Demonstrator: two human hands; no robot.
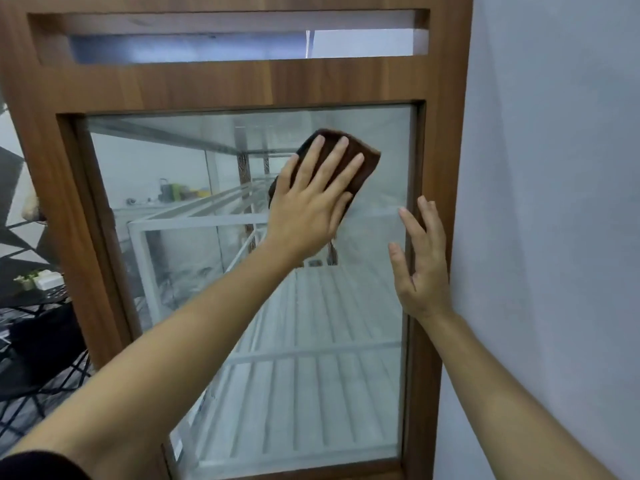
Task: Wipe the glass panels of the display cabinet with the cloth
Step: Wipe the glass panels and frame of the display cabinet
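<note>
Grey wall (pixel 554 168) fills the right of the frame beside the wooden cabinet (pixel 207 84), where my left hand (pixel 311 202), fingers straight, presses the cloth (pixel 363 161) on the upper right of the glass panel (pixel 329 341), my right hand (pixel 422 268) resting spread-fingered at its edge; most wiping, I judge, is left.

A dark sleeve (pixel 38 465) covers the left upper arm and ends near the elbow. Both forearms are bare, as are the left hand (pixel 308 216) and right hand (pixel 420 268).
</note>
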